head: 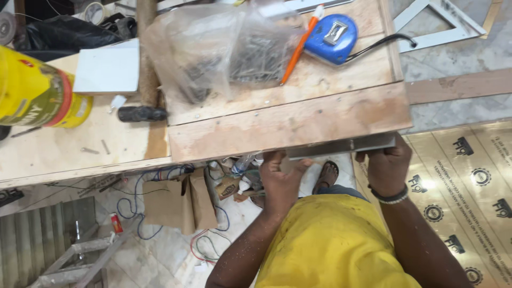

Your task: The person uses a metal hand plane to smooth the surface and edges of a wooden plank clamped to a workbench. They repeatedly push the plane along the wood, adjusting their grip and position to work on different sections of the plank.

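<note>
Metal strip [341,146] lies along the near edge of the plywood board [288,125], long axis running left-right. Both hands are under that edge: left hand [280,173] curled on the strip's left end, right hand [388,162] gripping its right end, equally near. Beyond on the bench [58,146]: bag of nails [224,53], orange pencil [301,45], blue tape measure [333,38], yellow bucket [32,90].

Both hands, left hand [281,173] and right hand [388,162], grip a grey metal strip [341,146].
</note>
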